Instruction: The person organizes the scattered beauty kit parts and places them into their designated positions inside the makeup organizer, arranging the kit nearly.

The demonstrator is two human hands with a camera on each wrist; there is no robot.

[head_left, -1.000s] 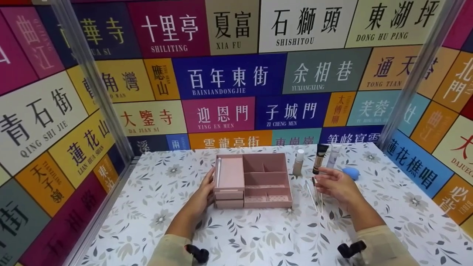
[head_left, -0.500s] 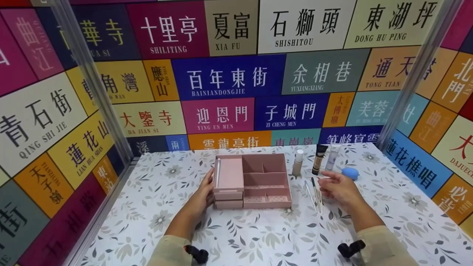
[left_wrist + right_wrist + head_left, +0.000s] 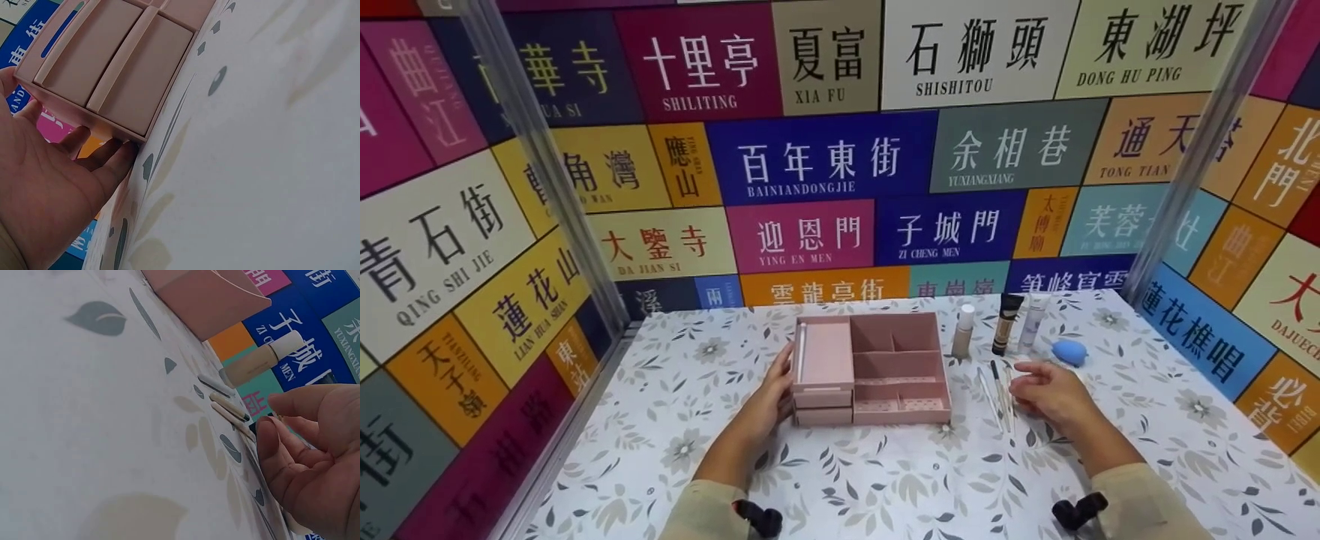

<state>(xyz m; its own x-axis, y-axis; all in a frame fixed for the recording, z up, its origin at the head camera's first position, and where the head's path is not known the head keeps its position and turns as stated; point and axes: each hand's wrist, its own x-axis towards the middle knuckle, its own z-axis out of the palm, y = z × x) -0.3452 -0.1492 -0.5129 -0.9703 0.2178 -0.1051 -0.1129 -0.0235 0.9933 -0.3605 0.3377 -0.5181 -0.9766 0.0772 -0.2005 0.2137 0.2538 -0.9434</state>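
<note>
A pink desktop organizer stands on the table, with two drawers at its front left and divided compartments on the right. My left hand rests against its left side, the fingers spread along the wall in the left wrist view. Several slim pencil-like sticks lie to the right of the organizer. Just right of them hovers my right hand, its fingers loosely bent. The right wrist view shows nothing between thumb and index finger.
Behind the sticks stand a bottle with a white cap, a black and tan tube and a pale tube. A blue egg-shaped sponge lies right of them. Walls with printed signs enclose the floral-covered table.
My right hand has drawn back slightly, away from the black and tan tube and toward me. The left hand and the organizer stay in place.
</note>
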